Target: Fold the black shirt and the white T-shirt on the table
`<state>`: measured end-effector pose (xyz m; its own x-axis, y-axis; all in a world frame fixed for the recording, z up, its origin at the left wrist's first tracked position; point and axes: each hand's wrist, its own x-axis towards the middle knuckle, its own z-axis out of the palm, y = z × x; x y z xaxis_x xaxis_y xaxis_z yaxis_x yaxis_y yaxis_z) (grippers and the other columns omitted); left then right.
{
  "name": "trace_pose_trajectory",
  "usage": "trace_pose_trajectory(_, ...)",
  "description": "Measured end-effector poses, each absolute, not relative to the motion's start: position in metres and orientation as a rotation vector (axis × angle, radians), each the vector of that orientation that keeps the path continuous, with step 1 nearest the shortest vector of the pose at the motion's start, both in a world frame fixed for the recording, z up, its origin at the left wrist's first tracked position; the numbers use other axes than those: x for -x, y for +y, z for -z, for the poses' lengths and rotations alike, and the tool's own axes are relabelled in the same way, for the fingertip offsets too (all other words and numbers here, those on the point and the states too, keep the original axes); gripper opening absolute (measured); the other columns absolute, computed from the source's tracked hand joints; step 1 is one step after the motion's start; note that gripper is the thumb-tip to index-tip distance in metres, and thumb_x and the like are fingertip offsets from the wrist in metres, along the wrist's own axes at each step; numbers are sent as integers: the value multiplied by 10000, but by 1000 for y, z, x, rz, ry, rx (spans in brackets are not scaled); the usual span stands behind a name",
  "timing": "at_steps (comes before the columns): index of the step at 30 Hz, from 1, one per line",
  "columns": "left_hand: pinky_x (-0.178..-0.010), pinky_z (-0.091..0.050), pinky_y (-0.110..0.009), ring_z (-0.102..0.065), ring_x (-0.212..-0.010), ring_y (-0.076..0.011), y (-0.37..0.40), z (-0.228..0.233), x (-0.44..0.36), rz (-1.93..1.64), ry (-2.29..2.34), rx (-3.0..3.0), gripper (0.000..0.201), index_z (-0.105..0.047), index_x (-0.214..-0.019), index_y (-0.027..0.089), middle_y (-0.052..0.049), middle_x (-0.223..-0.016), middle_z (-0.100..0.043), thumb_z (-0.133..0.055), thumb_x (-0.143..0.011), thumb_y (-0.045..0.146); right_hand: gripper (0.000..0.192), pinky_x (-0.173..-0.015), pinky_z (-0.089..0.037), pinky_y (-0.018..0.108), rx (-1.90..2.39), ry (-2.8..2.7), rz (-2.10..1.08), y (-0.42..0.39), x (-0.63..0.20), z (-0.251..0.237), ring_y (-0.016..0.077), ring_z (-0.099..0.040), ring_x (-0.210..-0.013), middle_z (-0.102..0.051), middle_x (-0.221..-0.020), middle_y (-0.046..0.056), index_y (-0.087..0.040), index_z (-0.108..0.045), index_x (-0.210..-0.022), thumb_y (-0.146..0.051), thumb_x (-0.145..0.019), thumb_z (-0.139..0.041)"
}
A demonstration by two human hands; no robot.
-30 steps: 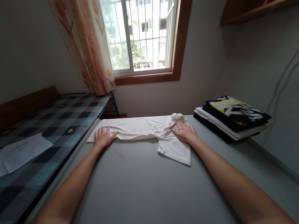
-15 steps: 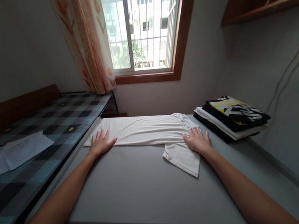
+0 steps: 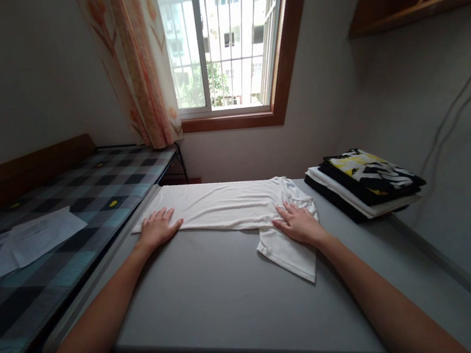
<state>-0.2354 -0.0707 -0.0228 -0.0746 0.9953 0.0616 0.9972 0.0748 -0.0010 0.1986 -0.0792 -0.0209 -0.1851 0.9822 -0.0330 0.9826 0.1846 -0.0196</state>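
Observation:
A white T-shirt (image 3: 226,206), folded lengthwise, lies across the far part of a grey table (image 3: 219,298). My left hand (image 3: 157,227) presses flat on its left end, fingers spread. Over at the shirt's right end, my right hand (image 3: 297,223) rests flat near the collar, above the sleeve (image 3: 288,254) that sticks out toward me. Neither hand grips the cloth.
A stack of folded clothes (image 3: 364,183), black, white and yellow, sits at the table's right back corner. A bed with a checked cover (image 3: 60,228) and papers (image 3: 31,239) runs along the left. Window (image 3: 222,35) and curtain (image 3: 137,61) are behind; a wall cable (image 3: 454,118) hangs right.
The shirt's right end was bunched, and is now spread flat. My right hand slid right over it, then came back a little to the left. My left hand stayed put.

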Motion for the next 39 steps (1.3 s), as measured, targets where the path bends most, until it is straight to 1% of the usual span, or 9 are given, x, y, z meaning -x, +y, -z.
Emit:
trace_pose_trajectory(3,-972,-405,-477,-539,-1220,-364,-79,10,231,53,-2273,2029,785,-489,-1428,222,-161,-1415,-534,-308,-867,740,660,-1081,-348,395,-1978,2435,12,-88,-195,7,303,-432,-1370,-457,-1494,172,-179,-500,-1444,-601,-970,-318)
trace_pose_trajectory(6,-902,-407,-485,-639,-1026,-360,-85,-3,229,77,-2305,1867,774,-564,-1351,182,-190,-1175,-673,-267,-888,727,581,-941,-432,380,-2011,2378,-83,-97,-185,-10,302,-650,-1079,-706,-1133,190,-150,-729,-1130,-545,-986,-328)
trace_pose_trajectory(9,-859,-405,-483,-663,-942,-369,-85,-8,233,91,-2357,1730,745,-684,-1147,117,-209,-965,-716,-224,-929,661,567,-854,-449,374,-2103,2336,-190,-101,-178,-18,287,-694,-894,-741,-903,172,-160,-771,-932,-539,-980,-352)
trace_pose_trajectory(12,-876,-406,-477,-651,-992,-366,-81,0,240,93,-2321,1773,611,-710,-1067,108,-216,-1013,-711,-313,-943,556,480,-797,-457,338,-2224,2348,-225,-98,-182,-12,263,-694,-883,-744,-927,137,-199,-759,-980,-485,-983,-373)
trace_pose_trajectory(18,-1042,-347,-400,-485,-1305,-272,-72,22,246,229,-2090,2161,540,-555,-1355,213,-111,-1461,-504,-380,-940,509,400,-830,-453,304,-2235,2464,-224,-86,-200,3,252,-647,-1053,-695,-1168,141,-166,-673,-1173,-407,-977,-420)
trace_pose_trajectory(22,-979,-381,-406,-585,-1171,-290,-74,15,242,216,-2142,2092,557,-623,-1253,198,-134,-1292,-636,-338,-946,566,435,-749,-458,305,-2272,2354,-120,-87,-202,-6,253,-693,-891,-743,-959,144,-174,-714,-1042,-457,-979,-390)
trace_pose_trajectory(29,-889,-388,-485,-675,-891,-340,-79,2,248,151,-2239,1770,571,-700,-1080,145,-175,-879,-734,-281,-965,515,471,-738,-463,304,-2266,2361,15,-91,-197,-12,261,-696,-898,-752,-911,130,-219,-763,-942,-513,-953,-397)
trace_pose_trajectory(32,-891,-405,-468,-662,-975,-337,-77,7,253,133,-2256,1790,480,-711,-1058,147,-179,-1010,-726,-344,-946,436,416,-732,-462,308,-2389,2323,-10,-84,-200,-7,261,-693,-896,-749,-936,121,-229,-758,-969,-459,-948,-413)
trace_pose_trajectory(39,-1107,-306,-416,-442,-1353,-266,-65,27,252,237,-2182,2102,587,-498,-1420,201,-122,-1493,-467,-310,-959,512,388,-807,-462,296,-2732,2250,155,-30,-215,10,238,-650,-1021,-707,-1118,119,-182,-700,-1141,-425,-921,-491)
